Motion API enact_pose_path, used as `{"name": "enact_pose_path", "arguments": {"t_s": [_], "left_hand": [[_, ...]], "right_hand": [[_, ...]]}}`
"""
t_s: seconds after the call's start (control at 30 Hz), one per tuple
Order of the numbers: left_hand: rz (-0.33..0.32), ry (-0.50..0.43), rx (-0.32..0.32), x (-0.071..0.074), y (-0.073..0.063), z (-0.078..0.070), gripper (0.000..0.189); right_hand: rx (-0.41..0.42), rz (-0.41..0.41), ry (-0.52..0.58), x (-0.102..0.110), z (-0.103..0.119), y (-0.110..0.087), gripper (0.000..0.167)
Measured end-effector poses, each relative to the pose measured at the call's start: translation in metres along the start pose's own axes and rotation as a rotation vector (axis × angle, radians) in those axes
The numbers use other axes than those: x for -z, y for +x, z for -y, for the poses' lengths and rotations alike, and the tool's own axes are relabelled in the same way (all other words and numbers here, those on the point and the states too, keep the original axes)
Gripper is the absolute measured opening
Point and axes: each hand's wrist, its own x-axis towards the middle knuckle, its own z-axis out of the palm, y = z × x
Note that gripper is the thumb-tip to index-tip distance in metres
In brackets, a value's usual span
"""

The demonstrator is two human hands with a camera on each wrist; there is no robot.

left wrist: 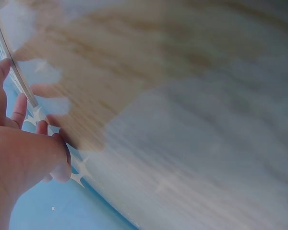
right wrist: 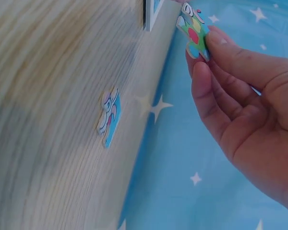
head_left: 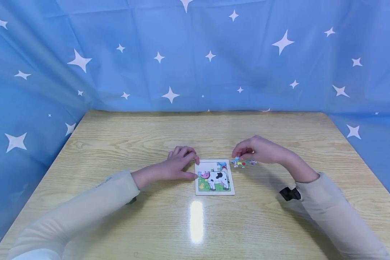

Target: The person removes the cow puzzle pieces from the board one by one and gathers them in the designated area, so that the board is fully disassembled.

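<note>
A square cow puzzle board with a pale rim lies on the table, its upper left part bare. My left hand rests at the board's left edge, thumb and fingertips touching the rim, fingers relaxed; the left wrist view shows this hand against the board's side. In my right hand, just right of the board, a colourful puzzle piece is pinched between thumb and fingers, raised off the table. Another puzzle piece, blue with a face-like print, lies flat on the table below that hand.
The wood-grain table reaches back to a blue curtain with white stars, which also hangs along both sides. A bright light reflection shows on the tabletop in front of the board.
</note>
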Motion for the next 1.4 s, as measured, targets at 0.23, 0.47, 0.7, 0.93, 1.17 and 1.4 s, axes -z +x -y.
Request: {"name": "enact_pose_path", "arguments": {"t_s": [0.23, 0.47, 0.7, 0.93, 1.17, 1.4], "left_hand": [[-0.003, 0.009, 0.004, -0.001, 0.001, 0.0, 0.038], [-0.002, 0.0, -0.001, -0.001, 0.002, 0.002, 0.037], [-0.005, 0.001, -0.003, -0.001, 0.001, 0.002, 0.038], [-0.004, -0.001, 0.001, -0.001, 0.001, 0.001, 0.038], [0.0, -0.007, 0.008, -0.001, 0.001, 0.001, 0.037], [0.004, -0.021, 0.011, 0.0, 0.001, 0.0, 0.037]], "right_hand": [[-0.024, -0.018, 0.009, 0.006, -0.009, -0.01, 0.013], [-0.056, -0.029, -0.019, 0.012, -0.016, -0.018, 0.01], [-0.092, -0.044, -0.013, 0.015, -0.024, -0.025, 0.011], [-0.113, -0.049, 0.006, 0.017, -0.033, -0.033, 0.011], [-0.135, -0.063, 0.008, 0.02, -0.038, -0.039, 0.011], [-0.174, -0.066, 0.025, 0.02, -0.044, -0.044, 0.011]]}}
